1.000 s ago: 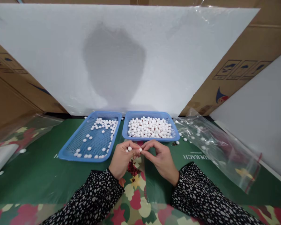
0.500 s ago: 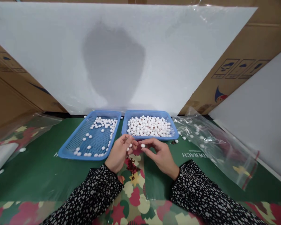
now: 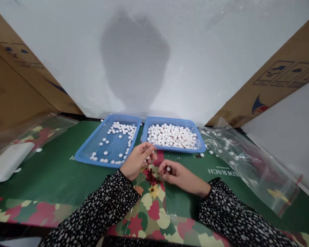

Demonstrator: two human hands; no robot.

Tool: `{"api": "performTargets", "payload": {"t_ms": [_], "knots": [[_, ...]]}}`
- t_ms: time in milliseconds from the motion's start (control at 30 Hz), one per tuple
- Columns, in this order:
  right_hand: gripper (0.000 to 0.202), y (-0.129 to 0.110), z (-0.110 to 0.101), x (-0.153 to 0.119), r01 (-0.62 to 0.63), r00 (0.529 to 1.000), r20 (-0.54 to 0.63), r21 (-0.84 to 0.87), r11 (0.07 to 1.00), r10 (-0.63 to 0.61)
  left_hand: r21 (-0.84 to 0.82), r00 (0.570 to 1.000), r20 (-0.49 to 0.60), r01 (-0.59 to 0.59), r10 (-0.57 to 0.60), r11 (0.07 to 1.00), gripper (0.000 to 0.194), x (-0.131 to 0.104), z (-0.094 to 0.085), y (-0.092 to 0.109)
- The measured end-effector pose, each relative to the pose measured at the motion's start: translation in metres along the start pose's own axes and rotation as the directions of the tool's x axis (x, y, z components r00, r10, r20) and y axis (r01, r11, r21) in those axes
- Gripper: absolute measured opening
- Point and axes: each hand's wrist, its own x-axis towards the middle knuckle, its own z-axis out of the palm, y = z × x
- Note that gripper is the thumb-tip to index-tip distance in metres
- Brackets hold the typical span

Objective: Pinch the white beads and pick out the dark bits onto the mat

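Observation:
My left hand is closed, thumb against fingers, around small white balls that show only partly between the fingertips. It hovers in front of the gap between two blue mesh baskets. Just to its right, my right hand is curled, with one white ball held inside the bent fingers. Below and between the hands lies a small heap of dark red bits on the patterned sheet. Many white balls fill the right blue basket; fewer lie scattered in the left blue basket.
A clear plastic bag lies at the right, with loose white balls around and under it. On the left are a white flat object and another clear plastic sheet. A white board and cardboard stand behind.
My right hand has drawn down and away from the left hand, its fingers curling in around a white ball. My left hand still grips. The head view has tilted down and shifted left.

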Motion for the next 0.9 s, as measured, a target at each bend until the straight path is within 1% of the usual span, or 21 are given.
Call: {"api": "performTargets", "payload": {"t_ms": [67, 100, 167, 267, 333, 400, 433, 467, 533, 567, 633, 733, 800, 833, 900], "knots": [[0.012, 0.002, 0.005, -0.003, 0.065, 0.998, 0.018, -0.27, 0.961, -0.063, -0.007, 1.0, 0.0, -0.005, 0.005, 1.0, 0.037, 0.0, 0.0, 0.0], [0.013, 0.004, 0.007, -0.003, 0.095, 0.995, 0.025, -0.361, 0.928, -0.092, -0.012, 1.0, 0.002, -0.004, 0.004, 1.0, 0.036, 0.0, 0.0, 0.0], [0.008, 0.009, 0.011, -0.003, 0.135, 0.99, 0.035, -0.454, 0.881, -0.134, -0.03, 1.0, 0.004, 0.003, -0.003, 1.0, 0.036, 0.0, 0.001, -0.001], [0.009, 0.014, 0.01, 0.0, 0.122, 0.99, -0.001, -0.499, 0.858, -0.142, -0.067, 1.0, -0.001, 0.014, -0.014, 0.998, 0.037, 0.0, 0.002, -0.001], [0.021, 0.014, 0.006, 0.001, 0.073, 0.992, -0.05, -0.503, 0.861, -0.113, -0.072, 1.0, -0.002, 0.016, -0.016, 0.997, 0.037, 0.001, 0.002, -0.002], [0.032, 0.013, -0.001, 0.001, 0.03, 0.994, -0.074, -0.48, 0.876, -0.074, -0.07, 1.0, -0.005, 0.012, -0.013, 0.997, 0.036, 0.001, 0.002, -0.001], [0.031, 0.011, -0.005, 0.0, 0.027, 0.995, -0.07, -0.469, 0.883, -0.067, -0.072, 1.0, -0.006, 0.011, -0.012, 0.997, 0.035, 0.001, 0.002, -0.001], [0.026, 0.01, -0.009, -0.002, 0.042, 0.996, -0.049, -0.462, 0.886, -0.072, -0.077, 1.0, -0.007, 0.009, -0.01, 0.997, 0.035, 0.001, 0.002, -0.001], [0.009, 0.008, -0.016, -0.004, 0.105, 0.994, 0.019, -0.464, 0.88, -0.108, -0.08, 1.0, -0.012, 0.004, -0.005, 0.997, 0.034, 0.001, 0.002, -0.001], [0.007, 0.007, -0.02, -0.005, 0.139, 0.99, 0.049, -0.47, 0.872, -0.131, -0.078, 1.0, -0.013, 0.003, -0.004, 0.997, 0.034, 0.001, 0.002, -0.001], [0.013, 0.006, -0.024, -0.006, 0.178, 0.984, 0.079, -0.486, 0.856, -0.16, -0.07, 1.0, -0.015, 0.005, -0.006, 0.998, 0.033, 0.001, 0.002, -0.001], [0.003, 0.006, -0.023, -0.005, 0.151, 0.988, 0.045, -0.529, 0.835, -0.15, -0.055, 1.0, -0.021, 0.013, -0.014, 0.998, 0.032, 0.001, 0.002, -0.001], [0.011, 0.007, -0.018, -0.003, 0.129, 0.99, 0.023, -0.548, 0.827, -0.139, -0.055, 1.0, -0.02, 0.014, -0.015, 0.998, 0.031, 0.001, 0.002, -0.001], [0.012, 0.008, -0.016, -0.003, 0.126, 0.99, 0.014, -0.55, 0.826, -0.141, -0.058, 1.0, -0.018, 0.015, -0.016, 0.998, 0.031, 0.001, 0.002, 0.0], [0.007, 0.009, -0.013, -0.002, 0.137, 0.987, 0.008, -0.546, 0.827, -0.158, -0.063, 1.0, -0.012, 0.021, -0.022, 0.998, 0.031, 0.001, 0.002, 0.0]]}}
